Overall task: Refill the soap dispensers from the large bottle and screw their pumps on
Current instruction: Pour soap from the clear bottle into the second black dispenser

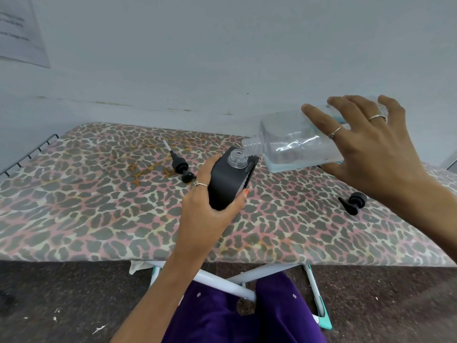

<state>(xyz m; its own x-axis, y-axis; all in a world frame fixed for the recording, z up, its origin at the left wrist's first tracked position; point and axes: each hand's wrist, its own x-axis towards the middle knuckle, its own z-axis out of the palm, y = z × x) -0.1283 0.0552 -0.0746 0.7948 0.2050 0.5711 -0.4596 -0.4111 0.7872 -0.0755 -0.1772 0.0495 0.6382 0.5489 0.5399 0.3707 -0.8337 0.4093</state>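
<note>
My left hand (210, 209) grips a black square soap dispenser (227, 181) with a clear threaded neck, tilted slightly on the leopard-print board (99, 206). My right hand (366, 139) holds a large clear bottle (294, 144) tipped on its side, a little pale blue liquid pooled along its lower side. The bottle's open mouth sits just above the dispenser's neck, and a thin clear stream runs into it. One black pump with a white tube (179, 164) lies left of the dispenser. A second black pump (353, 201) lies at the right.
The board stands on a white folding frame (222, 280) against a pale wall. A wire rack (27, 154) juts from its left end. A paper sheet (19, 30) hangs on the wall at upper left. Purple trousers (247, 315) and dark floor are below.
</note>
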